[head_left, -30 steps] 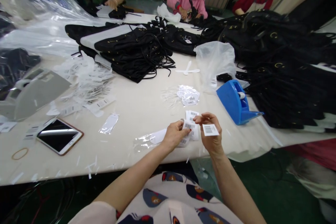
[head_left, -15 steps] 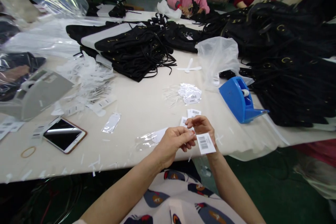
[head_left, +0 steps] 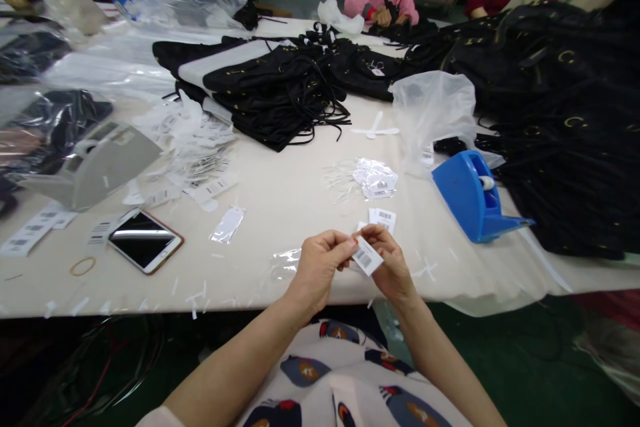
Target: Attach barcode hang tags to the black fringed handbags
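Observation:
A small white barcode tag [head_left: 368,256] is held up between my two hands, just above the near edge of the table. My left hand [head_left: 320,265] pinches its upper left corner, where a speck of orange shows. The fingers of my right hand [head_left: 391,265] are bent around the tag's other side and appear to grip it at the top edge. Behind my hands lie more white barcode tags [head_left: 383,219]. Farther back is a heap of tags in clear sleeves with strings [head_left: 376,180]. A clear plastic sleeve [head_left: 285,263] lies beside my left hand.
A blue tape dispenser [head_left: 463,197] stands at the right, a grey dispenser [head_left: 95,163] at the left near a phone [head_left: 145,240]. Black garments or bags [head_left: 280,93] with cords are piled behind. Loose labels [head_left: 195,140] lie heaped left. Co-workers sit across the table.
The barcode tag has moved up and left, and it is now tilted between both hands. My right hand has closed in around it. The view has shifted slightly left.

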Demonstrator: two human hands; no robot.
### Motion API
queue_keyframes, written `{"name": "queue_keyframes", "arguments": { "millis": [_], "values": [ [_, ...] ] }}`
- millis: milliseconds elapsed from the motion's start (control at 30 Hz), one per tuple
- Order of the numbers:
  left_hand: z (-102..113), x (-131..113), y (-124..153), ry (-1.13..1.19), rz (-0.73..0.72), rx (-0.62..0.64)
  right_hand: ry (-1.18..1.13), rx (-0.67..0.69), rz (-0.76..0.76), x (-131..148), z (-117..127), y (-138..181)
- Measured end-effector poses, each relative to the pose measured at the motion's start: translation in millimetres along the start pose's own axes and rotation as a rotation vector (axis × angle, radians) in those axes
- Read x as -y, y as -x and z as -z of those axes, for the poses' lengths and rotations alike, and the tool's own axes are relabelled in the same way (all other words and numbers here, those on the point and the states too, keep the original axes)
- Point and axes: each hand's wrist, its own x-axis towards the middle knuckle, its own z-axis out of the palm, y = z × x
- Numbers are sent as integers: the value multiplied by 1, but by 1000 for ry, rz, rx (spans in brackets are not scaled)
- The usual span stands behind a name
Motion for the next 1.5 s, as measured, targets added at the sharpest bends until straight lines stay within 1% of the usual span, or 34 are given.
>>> {"name": "queue_keyframes", "arguments": {
  "millis": [67, 100, 167, 233, 367, 500, 600, 667, 767, 867, 933, 1033, 1133, 1267, 1367, 1500],
  "values": [
    [9, 4, -4, -36, -96, -164, -23, -83, -19, -2, -5, 1],
    [13, 6, -5, -52, -128, -223, -11, -115, -40, -3, -7, 1],
    [21, 10, -7, -84, -160, -284, 32, -159, -82, -6, -13, 3],
    [25, 14, -7, -114, -176, -292, 68, -183, -95, -9, -20, 3],
    [33, 22, -6, -153, -181, -263, 124, -235, -86, -13, -32, 0],
    [53, 22, -8, -237, -207, -283, 132, -264, -92, -9, -33, -7],
    [72, 19, -8, -286, -258, -332, 182, -189, -135, -7, -28, -11],
    [80, 19, -7, -251, -222, -346, 245, -131, -162, -7, -26, -13],
    [82, 20, -4, -124, -121, -364, 290, -101, -156, -9, -27, -16],
    [79, 22, -2, -65, -102, -365, 335, -75, -150, -7, -24, -16],
    [79, 22, 0, -74, -99, -355, 402, -72, -140, -1, -15, -14],
    [81, 24, 1, -111, -99, -337, 538, -124, -120, 12, 13, -1],
    [84, 27, 2, -134, -88, -327, 652, -238, -136, 23, 48, 24],
    [81, 31, 0, -151, -75, -304, 683, -408, -227, 27, 87, 62],
    [75, 32, -3, -174, -64, -271, 682, -495, -287, 24, 103, 78],
    [69, 33, -4, -182, -65, -260, 711, -568, -276, 16, 116, 81]
  ]
}}
